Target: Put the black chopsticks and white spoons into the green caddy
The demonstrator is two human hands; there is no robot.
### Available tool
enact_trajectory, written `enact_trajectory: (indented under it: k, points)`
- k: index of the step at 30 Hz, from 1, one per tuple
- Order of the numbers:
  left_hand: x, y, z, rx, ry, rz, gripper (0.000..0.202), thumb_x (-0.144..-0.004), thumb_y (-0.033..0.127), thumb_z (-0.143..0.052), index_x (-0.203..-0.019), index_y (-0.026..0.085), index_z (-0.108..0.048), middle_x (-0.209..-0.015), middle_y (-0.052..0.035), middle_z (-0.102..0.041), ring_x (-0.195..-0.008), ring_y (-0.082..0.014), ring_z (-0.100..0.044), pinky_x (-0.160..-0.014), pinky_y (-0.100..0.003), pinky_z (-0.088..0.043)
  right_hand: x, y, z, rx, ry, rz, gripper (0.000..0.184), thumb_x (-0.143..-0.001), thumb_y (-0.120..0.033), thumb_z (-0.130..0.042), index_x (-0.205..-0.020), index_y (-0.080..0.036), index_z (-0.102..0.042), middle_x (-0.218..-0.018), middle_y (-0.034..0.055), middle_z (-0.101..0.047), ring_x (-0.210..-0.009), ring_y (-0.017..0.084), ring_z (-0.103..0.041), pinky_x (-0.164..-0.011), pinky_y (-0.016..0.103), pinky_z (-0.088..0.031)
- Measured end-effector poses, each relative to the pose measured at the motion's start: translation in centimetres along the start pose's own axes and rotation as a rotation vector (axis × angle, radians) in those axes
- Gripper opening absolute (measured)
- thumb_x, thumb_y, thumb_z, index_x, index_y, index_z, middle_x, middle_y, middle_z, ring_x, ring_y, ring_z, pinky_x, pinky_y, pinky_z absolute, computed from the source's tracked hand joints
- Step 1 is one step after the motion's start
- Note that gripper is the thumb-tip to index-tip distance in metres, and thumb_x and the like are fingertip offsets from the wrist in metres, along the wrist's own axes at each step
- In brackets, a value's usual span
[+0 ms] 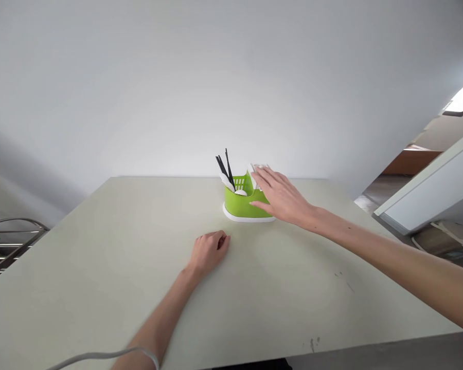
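Note:
A green utensil caddy [241, 206] with a white base stands near the far edge of the table. Several black chopsticks [226, 169] lean up out of its left side, beside white spoons [241, 192]. My right hand [280, 195] is at the caddy's right half, fingers stretched out and thumb apart, over a white part [253, 176] that it largely covers. Whether the fingers touch it I cannot tell. My left hand [209, 252] rests on the table in front of the caddy, fingers curled into a loose fist with nothing visible in them.
The pale table [119, 246] reaches back to a plain wall [177, 92]. A grey cable [111, 354] crosses my left forearm. At the left is a metal rack [13, 241]. A white panel [435, 180] and a chair-like frame [455, 239] stand at the right.

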State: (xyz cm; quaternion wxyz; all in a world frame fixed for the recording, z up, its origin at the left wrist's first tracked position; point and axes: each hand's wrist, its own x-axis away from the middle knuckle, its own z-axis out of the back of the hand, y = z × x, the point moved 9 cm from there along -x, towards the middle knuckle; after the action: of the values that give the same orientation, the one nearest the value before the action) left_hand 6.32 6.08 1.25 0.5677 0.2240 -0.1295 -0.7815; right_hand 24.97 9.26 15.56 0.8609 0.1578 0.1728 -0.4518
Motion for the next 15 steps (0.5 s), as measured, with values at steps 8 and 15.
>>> enact_trajectory:
  k: [8, 15]
  points:
    - [-0.1, -0.6, 0.7, 0.046, 0.001, 0.056, 0.039, -0.1, 0.046, -0.041, -0.07, 0.022, -0.048, -0.066, 0.0003, -0.058, -0.059, -0.0152, -0.045, -0.062, -0.029, -0.03, 0.3, 0.5, -2.2, 0.011, 0.008, -0.001, 0.088, -0.101, -0.038, -0.055, -0.17, -0.013, -0.006, -0.171, 0.0242, -0.029, -0.16, 0.039, -0.024, -0.128, 0.058, -0.027]
    - [0.2, -2.2, 1.4, 0.063, -0.011, 0.064, 0.04, -0.099, 0.049, -0.042, -0.07, 0.023, -0.049, -0.064, 0.0017, -0.054, -0.058, -0.0144, -0.04, -0.061, -0.029, -0.032, 0.4, 1.5, -2.6, -0.003, 0.01, -0.021, 0.08, -0.099, -0.031, -0.054, -0.167, -0.011, -0.018, -0.171, 0.0219, -0.032, -0.16, 0.035, -0.026, -0.129, 0.055, -0.027]
